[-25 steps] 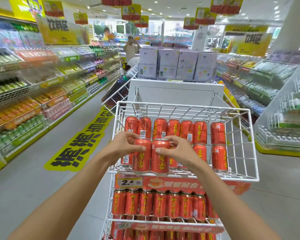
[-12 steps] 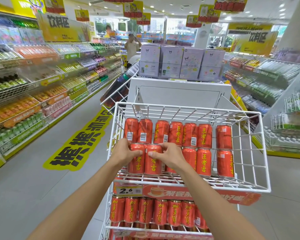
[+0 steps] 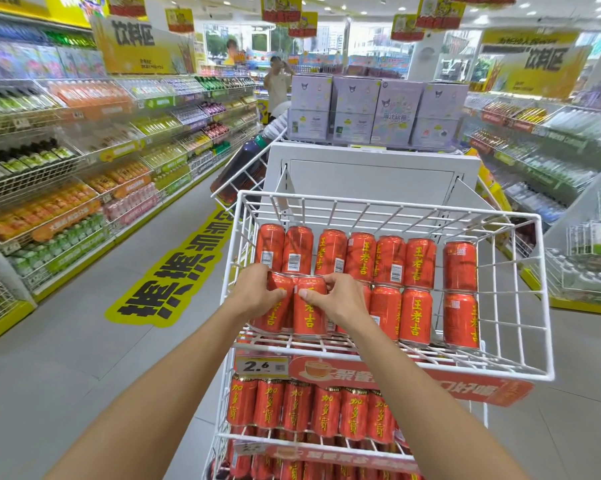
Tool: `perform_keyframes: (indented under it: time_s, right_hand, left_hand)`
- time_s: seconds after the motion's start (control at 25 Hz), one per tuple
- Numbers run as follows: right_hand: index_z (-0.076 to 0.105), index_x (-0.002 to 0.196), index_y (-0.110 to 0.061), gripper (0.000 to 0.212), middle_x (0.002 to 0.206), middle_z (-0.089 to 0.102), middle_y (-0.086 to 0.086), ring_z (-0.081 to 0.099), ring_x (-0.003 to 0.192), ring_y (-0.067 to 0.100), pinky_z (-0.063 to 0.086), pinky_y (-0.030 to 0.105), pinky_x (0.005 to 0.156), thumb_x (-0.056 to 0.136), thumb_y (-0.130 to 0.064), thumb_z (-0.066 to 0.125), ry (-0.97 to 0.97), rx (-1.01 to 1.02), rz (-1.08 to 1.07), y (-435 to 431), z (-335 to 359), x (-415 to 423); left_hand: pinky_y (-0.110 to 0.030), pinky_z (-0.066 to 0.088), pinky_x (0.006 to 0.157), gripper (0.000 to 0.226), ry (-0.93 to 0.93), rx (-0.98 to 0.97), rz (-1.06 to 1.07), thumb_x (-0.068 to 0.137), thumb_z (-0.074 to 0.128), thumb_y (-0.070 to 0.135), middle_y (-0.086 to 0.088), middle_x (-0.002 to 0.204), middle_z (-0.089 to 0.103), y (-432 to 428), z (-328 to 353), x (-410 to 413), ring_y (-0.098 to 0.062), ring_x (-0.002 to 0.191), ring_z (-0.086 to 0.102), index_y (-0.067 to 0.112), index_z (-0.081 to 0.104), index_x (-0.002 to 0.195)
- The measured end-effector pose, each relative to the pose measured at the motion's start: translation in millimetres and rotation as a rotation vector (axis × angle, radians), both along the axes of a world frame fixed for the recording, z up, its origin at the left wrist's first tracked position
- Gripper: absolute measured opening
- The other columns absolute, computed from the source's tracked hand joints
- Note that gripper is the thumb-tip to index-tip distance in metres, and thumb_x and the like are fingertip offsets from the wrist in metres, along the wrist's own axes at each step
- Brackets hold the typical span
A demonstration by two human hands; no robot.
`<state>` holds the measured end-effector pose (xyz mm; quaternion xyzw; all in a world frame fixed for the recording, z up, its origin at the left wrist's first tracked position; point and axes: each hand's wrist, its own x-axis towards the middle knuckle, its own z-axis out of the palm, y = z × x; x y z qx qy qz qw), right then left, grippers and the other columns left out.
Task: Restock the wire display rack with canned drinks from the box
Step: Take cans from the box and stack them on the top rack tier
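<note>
The white wire display rack [image 3: 515, 367] stands in front of me, its top basket holding two rows of red canned drinks [image 3: 416, 263]. My left hand [image 3: 257, 292] grips a red can [image 3: 275, 317] at the front left of the basket. Beside it, my right hand [image 3: 340, 297] grips a second red can [image 3: 309, 315]. Both cans stand upright on the wire floor, touching each other. Lower tiers carry more red cans [image 3: 301, 408]. The supply box is not in view.
A price tag reading 2.6 [image 3: 261, 366] hangs under the top basket. A white cabinet [image 3: 372, 174] topped with pale boxes [image 3: 373, 110] stands behind the rack. Drink shelves [image 3: 67, 188] line both aisle sides. A person [image 3: 278, 81] stands far down the aisle.
Both hands pushed the two cans a little deeper and lower into the front left of the basket, and the cans now rest on the wire floor. The camera has drawn nearer.
</note>
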<state>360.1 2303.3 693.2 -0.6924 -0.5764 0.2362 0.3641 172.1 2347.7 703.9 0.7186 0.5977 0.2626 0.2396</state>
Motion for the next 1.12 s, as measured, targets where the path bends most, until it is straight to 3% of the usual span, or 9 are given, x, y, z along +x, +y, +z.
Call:
perform_keyframes:
  time_s: [0.16, 0.28, 0.4, 0.56, 0.64, 0.8, 0.88, 0.96, 1.12]
  right_hand:
    - [0.072, 0.112, -0.015, 0.057, 0.107, 0.071, -0.002, 0.066, 0.103, 0.019, 0.058, 0.042, 0.091, 0.074, -0.055, 0.087, 0.004, 0.011, -0.058, 1, -7, -5]
    - [0.071, 0.099, -0.023, 0.042, 0.102, 0.070, -0.005, 0.065, 0.100, 0.018, 0.058, 0.043, 0.091, 0.075, -0.054, 0.086, 0.011, 0.005, -0.069, -1, -11, -8]
    - [0.072, 0.097, -0.027, 0.044, 0.102, 0.072, -0.003, 0.068, 0.100, 0.020, 0.060, 0.045, 0.088, 0.072, -0.062, 0.083, -0.014, 0.007, -0.058, 2, -17, -6]
    - [0.069, 0.095, -0.026, 0.065, 0.100, 0.071, -0.002, 0.068, 0.098, 0.021, 0.061, 0.044, 0.083, 0.061, -0.081, 0.069, -0.072, -0.050, -0.023, 13, -23, -1]
    - [0.067, 0.095, -0.022, 0.061, 0.102, 0.069, 0.002, 0.067, 0.100, 0.025, 0.059, 0.042, 0.081, 0.069, -0.077, 0.070, -0.134, -0.072, 0.008, 8, -13, -1]
    - [0.057, 0.132, -0.008, 0.062, 0.137, 0.055, 0.013, 0.052, 0.130, 0.033, 0.047, 0.044, 0.102, 0.094, -0.058, 0.062, -0.359, -0.066, 0.116, -14, 17, 0]
    - [0.052, 0.138, -0.008, 0.064, 0.141, 0.051, 0.015, 0.049, 0.133, 0.035, 0.045, 0.047, 0.105, 0.097, -0.058, 0.056, -0.501, -0.046, 0.170, -30, 29, 2]
    - [0.052, 0.139, -0.010, 0.063, 0.138, 0.052, 0.015, 0.049, 0.131, 0.036, 0.044, 0.047, 0.104, 0.098, -0.059, 0.053, -0.629, -0.038, 0.235, -53, 41, 2]
    - [0.041, 0.154, -0.015, 0.070, 0.158, 0.040, 0.014, 0.036, 0.146, 0.033, 0.037, 0.049, 0.117, 0.100, -0.059, 0.048, -0.778, -0.003, 0.300, -114, 60, -1]
  left_hand:
    - [-0.038, 0.060, 0.071, 0.026, -0.061, -0.025, 0.062, 0.084, 0.082, 0.030, -0.007, 0.084, 0.074, 0, -4, 2, -0.023, 0.078, 0.071, 0.007, 0.072, 0.090]
    - [-0.033, 0.055, 0.064, 0.029, -0.040, -0.024, 0.102, 0.084, 0.080, 0.037, -0.003, 0.079, 0.070, 0, -8, 2, -0.020, 0.074, 0.067, 0.009, 0.070, 0.086]
    - [-0.028, 0.042, 0.054, 0.031, -0.014, -0.012, 0.105, 0.085, 0.079, 0.036, 0.000, 0.070, 0.063, -2, -8, 3, -0.017, 0.065, 0.059, 0.007, 0.067, 0.082]
    - [-0.036, 0.056, 0.068, 0.025, 0.004, 0.027, 0.075, 0.087, 0.076, 0.033, -0.003, 0.083, 0.069, -9, -12, 5, -0.021, 0.078, 0.066, 0.009, 0.067, 0.089]
    - [-0.043, 0.057, 0.075, 0.029, 0.057, 0.045, 0.073, 0.089, 0.074, 0.032, -0.009, 0.086, 0.068, -14, -9, 7, -0.026, 0.082, 0.065, 0.005, 0.065, 0.091]
    - [-0.042, 0.052, 0.068, 0.033, 0.216, 0.145, 0.027, 0.090, 0.070, 0.031, -0.014, 0.081, 0.066, -33, 10, 7, -0.032, 0.078, 0.062, -0.001, 0.063, 0.082]
    - [-0.042, 0.049, 0.069, 0.034, 0.338, 0.193, -0.038, 0.091, 0.067, 0.033, -0.014, 0.084, 0.063, -50, 21, 4, -0.032, 0.081, 0.061, 0.001, 0.061, 0.082]
    - [-0.042, 0.048, 0.076, 0.035, 0.494, 0.214, -0.145, 0.092, 0.065, 0.036, -0.015, 0.096, 0.063, -72, 35, 0, -0.033, 0.092, 0.059, 0.003, 0.056, 0.085]
    - [-0.042, 0.043, 0.093, 0.036, 0.664, 0.266, -0.331, 0.096, 0.061, 0.043, -0.013, 0.117, 0.059, -118, 59, -7, -0.032, 0.112, 0.052, 0.009, 0.057, 0.108]
